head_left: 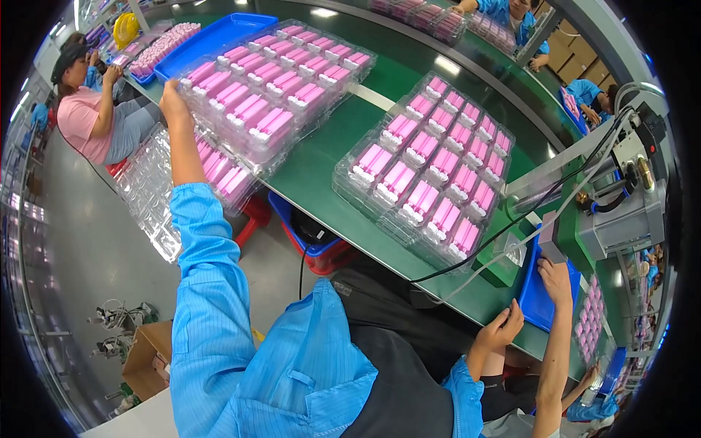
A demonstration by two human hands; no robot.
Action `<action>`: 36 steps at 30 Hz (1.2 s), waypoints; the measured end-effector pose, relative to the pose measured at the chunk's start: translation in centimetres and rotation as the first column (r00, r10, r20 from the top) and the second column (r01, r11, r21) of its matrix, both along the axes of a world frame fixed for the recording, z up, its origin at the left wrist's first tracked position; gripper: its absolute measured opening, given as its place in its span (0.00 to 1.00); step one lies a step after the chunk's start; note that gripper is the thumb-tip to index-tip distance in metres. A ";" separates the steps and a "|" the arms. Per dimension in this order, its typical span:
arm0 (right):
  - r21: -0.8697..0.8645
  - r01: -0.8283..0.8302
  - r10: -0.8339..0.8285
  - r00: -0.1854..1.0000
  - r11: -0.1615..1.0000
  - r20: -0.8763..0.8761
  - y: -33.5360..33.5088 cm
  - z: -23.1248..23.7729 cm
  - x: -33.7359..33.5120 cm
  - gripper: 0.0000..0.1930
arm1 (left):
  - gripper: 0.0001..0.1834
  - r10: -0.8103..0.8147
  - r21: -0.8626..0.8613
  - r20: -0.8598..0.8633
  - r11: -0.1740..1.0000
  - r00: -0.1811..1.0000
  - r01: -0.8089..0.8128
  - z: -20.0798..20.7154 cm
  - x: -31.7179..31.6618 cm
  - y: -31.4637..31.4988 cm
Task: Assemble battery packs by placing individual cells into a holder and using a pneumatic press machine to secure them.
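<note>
My left hand (174, 104) grips the far-left edge of a stack of clear plastic trays (274, 150), with its fingers closed on the rim. Rows of pink-and-white oblong parts (248, 111) fill the pockets. The stack overhangs the front edge of the green table. Beside the table's front edge on the right, my right hand (501, 328) has its fingers loosely bent and apart, with nothing visible in it. Close by lies a blue tray (539, 299). Another stack of filled clear trays (431, 164) lies mid-table, touched by neither hand.
A co-worker's hand (556, 281) reaches over the blue tray, by a metal machine (624, 219) with cables. Below my left arm are another filled tray (232, 179) and an empty clear tray (150, 190). A blue tray (212, 44) lies far left; a person sits beyond.
</note>
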State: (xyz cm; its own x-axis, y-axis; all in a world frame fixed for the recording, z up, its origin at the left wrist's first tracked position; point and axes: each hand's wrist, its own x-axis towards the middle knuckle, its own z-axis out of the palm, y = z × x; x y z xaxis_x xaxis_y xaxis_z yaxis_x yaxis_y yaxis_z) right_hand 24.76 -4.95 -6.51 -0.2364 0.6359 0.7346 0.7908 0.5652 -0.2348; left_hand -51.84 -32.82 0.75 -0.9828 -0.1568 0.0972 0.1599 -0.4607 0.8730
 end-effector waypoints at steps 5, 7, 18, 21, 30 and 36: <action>0.009 0.011 -0.011 1.000 1.000 -0.022 -0.4 0.0 0.2 0.13 | 0.17 0.034 -0.118 0.032 0.993 0.999 -0.030 1.5 -1.0 4.7; 0.027 0.022 -0.022 0.999 0.999 -0.029 -0.5 -0.3 0.4 0.12 | 0.18 0.025 -0.050 0.084 0.999 0.996 -0.020 0.5 -1.5 7.2; 0.010 0.047 -0.047 0.999 0.999 0.007 -0.1 -0.8 0.6 0.12 | 0.30 0.239 -0.219 -0.363 0.918 0.901 -0.332 4.8 6.0 12.8; 0.003 0.020 -0.020 1.000 1.000 0.021 -0.3 -0.1 0.0 0.11 | 0.29 0.340 0.029 -0.273 0.938 0.900 -0.346 2.8 4.0 10.7; -0.039 0.027 -0.026 0.999 0.999 0.030 -0.3 -0.2 0.1 0.11 | 0.48 0.338 -0.671 -0.234 0.622 0.911 -0.403 -1.8 2.0 5.7; -0.008 0.015 -0.015 1.000 1.000 0.006 0.3 -0.8 0.3 0.12 | 0.51 0.035 -0.819 -0.257 0.522 0.966 -0.237 -2.4 8.2 5.0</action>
